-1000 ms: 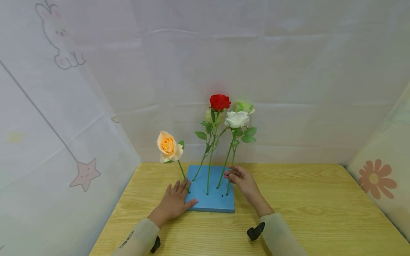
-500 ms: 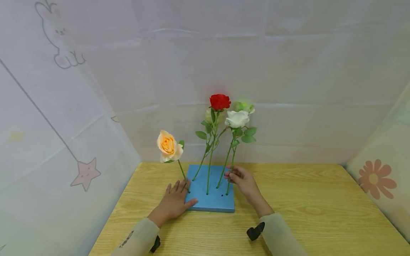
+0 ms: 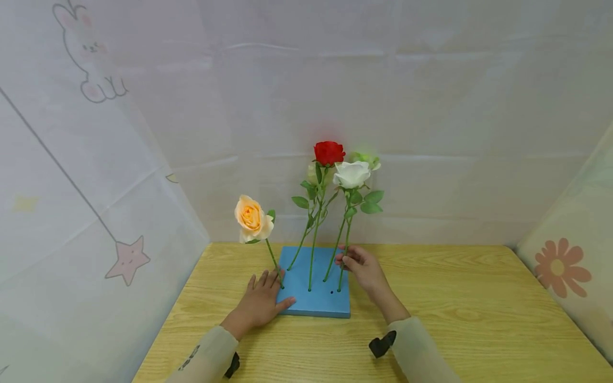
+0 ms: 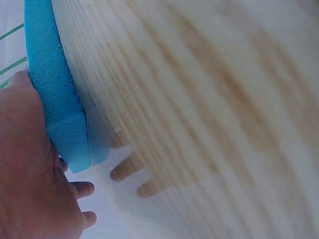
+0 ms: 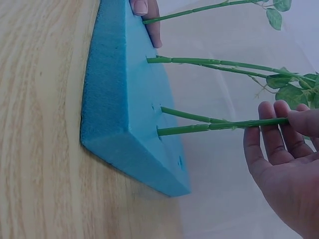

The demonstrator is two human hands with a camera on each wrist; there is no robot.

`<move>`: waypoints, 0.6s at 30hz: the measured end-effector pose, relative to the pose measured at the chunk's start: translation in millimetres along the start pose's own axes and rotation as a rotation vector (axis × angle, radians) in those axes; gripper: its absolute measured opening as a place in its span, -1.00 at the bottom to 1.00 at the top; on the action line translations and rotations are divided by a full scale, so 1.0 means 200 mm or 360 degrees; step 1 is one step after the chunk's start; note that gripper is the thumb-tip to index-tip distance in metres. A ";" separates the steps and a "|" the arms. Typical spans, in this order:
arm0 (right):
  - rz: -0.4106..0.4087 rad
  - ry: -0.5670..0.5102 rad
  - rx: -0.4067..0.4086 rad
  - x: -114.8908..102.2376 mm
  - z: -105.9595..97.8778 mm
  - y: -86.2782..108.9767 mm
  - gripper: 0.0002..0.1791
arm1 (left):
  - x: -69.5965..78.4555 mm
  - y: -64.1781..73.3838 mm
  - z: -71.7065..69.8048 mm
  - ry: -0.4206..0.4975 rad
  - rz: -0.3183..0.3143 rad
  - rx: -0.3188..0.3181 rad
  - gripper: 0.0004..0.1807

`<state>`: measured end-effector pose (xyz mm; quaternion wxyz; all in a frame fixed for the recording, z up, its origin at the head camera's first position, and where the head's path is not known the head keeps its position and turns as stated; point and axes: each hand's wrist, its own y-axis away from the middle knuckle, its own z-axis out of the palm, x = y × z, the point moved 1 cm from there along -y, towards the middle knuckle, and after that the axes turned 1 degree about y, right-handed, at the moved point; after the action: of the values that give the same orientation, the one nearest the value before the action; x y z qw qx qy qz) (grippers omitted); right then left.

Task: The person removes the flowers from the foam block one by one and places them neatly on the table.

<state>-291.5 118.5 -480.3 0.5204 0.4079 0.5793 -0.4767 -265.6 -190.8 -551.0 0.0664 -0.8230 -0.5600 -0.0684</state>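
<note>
A blue foam block (image 3: 318, 307) lies on the table with several artificial roses standing in it. My right hand (image 3: 366, 272) pinches the green stem of the white rose (image 3: 352, 174) between thumb and fingers; in the right wrist view that stem (image 5: 192, 129) enters a hole near the block's corner. With fingers spread, my left hand (image 3: 258, 304) rests on the block's left edge, beside the peach rose (image 3: 252, 219). The red rose (image 3: 329, 152) stands tallest in the middle. Behind it a pale rose (image 3: 313, 174) is partly hidden, and a light green rose (image 3: 369, 160) shows behind the white one.
The wooden table (image 3: 455, 303) extends on both sides of the block. A pale cloth wall (image 3: 431, 133) rises close behind the flowers, with printed side cloths at left and right. One small bare hole (image 3: 332, 292) shows near the block's front right.
The white rose's head has shifted slightly left and up, its stem still pinched by my right hand. My left hand and the other roses stay where they were.
</note>
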 end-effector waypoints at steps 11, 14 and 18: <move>-0.0060 0.0020 -0.0021 -0.07 -0.01 0.00 -0.64 | 0.00 -0.01 0.00 -0.0002 -0.0005 -0.0012 0.05; -0.0082 0.0025 -0.0015 -0.09 -0.02 0.01 -0.66 | 0.00 -0.01 0.01 -0.0008 -0.0006 -0.0017 0.05; -0.0104 0.0029 -0.0008 -0.12 -0.03 0.02 -0.68 | 0.00 -0.01 0.01 -0.0017 -0.0019 -0.0033 0.05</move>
<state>-286.2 125.0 -456.9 0.5003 0.3917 0.5983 -0.4882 -267.1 -190.1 -552.3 0.0545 -0.8205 -0.5647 -0.0701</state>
